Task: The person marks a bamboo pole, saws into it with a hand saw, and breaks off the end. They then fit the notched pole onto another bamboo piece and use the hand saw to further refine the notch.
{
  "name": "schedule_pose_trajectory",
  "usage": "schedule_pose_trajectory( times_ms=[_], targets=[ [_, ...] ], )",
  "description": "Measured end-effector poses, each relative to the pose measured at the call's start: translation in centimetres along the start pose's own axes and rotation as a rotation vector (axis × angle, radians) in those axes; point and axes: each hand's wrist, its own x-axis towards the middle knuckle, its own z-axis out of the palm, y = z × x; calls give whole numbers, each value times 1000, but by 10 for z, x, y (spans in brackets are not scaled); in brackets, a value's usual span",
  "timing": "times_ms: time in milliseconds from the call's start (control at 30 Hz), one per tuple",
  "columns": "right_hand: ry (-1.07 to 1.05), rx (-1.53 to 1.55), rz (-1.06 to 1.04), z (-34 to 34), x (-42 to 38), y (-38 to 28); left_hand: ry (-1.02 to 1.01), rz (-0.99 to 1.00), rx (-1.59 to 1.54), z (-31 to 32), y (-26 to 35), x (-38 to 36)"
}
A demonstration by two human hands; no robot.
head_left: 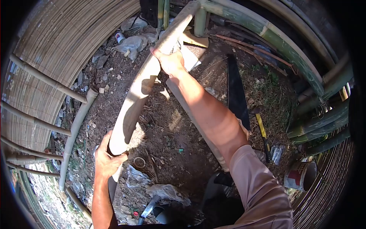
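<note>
A thick, pale bamboo pole (133, 97) runs slantwise from the lower left toward the top of the head view, patched with sun and shadow. My left hand (108, 158) grips its near end, fingers and thumb around the rim. Farther up, my right hand (171, 63) is closed on the same pole, thumb over its side. Beneath my right forearm lies another long pale piece (196, 120), partly hidden by the arm. Below my left hand a narrow dark strip (112, 187) shows beside the wrist.
A dark, saw-like blade (237, 91) and a yellow-handled hammer (261, 126) lie on the dirt at right. A bucket (300, 176) stands near green bamboo poles (282, 42). Plastic bags (167, 192) and a flat blade (150, 206) are by my feet. A bamboo frame (78, 133) stands left.
</note>
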Motion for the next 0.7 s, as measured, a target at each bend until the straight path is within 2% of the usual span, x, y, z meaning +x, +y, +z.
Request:
schedule_pose_trajectory(
  times_ms=[33, 133, 200, 267, 333, 400, 433, 467, 533, 600, 667, 700],
  targets=[
    [-3, 7, 0, 1, 4, 4, -15, -43, -142, -3, -2, 2],
    [7, 90, -45, 2, 5, -2, -47, 57, -23, -16, 3, 12],
    [11, 37, 70, -1, 7, -9, -108, 61, 0, -28, 10, 18],
    [-15, 25, 114, -5, 9, -13, -177, -43, -21, -36, 17, 23],
    [-47, 31, 124, -6, 11, -13, -160, -49, -12, -35, 26, 21],
    [-119, 194, 148, -6, 10, -19, -5, 30, 56, -34, 29, 17],
    [-181, 252, 168, -8, 8, -22, 61, 104, 201, -33, 28, 16],
    [-185, 255, 166, -4, 6, -23, 66, 104, 204, -31, 27, 14],
    [-151, 171, 178, 3, 3, -24, 187, 144, 510, -21, 27, 8],
    [-111, 84, 190, 9, 2, -22, 232, 117, 538, -4, 20, 1],
    [-73, -1, 210, 13, 1, -16, 357, 111, 748, 8, 18, -7],
    [-126, 50, 159, 13, 6, -1, 357, 167, 787, 9, 22, -9]
  ],
)
